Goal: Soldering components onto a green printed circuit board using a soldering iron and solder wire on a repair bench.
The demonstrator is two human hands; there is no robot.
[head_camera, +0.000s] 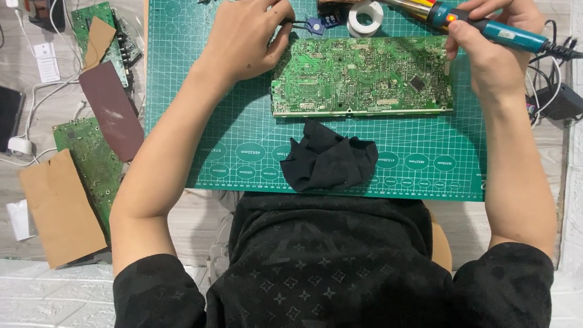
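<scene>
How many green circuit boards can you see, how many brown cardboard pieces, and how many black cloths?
Green circuit boards: 3, the large one on the mat, one beside the mat, one at the top left
Brown cardboard pieces: 2, large, small
Crumpled black cloths: 1
Total: 6

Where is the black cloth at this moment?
In the head view, the crumpled black cloth lies on the green cutting mat, near its lower edge at the centre, just below the green circuit board and between the person's two forearms.
</scene>
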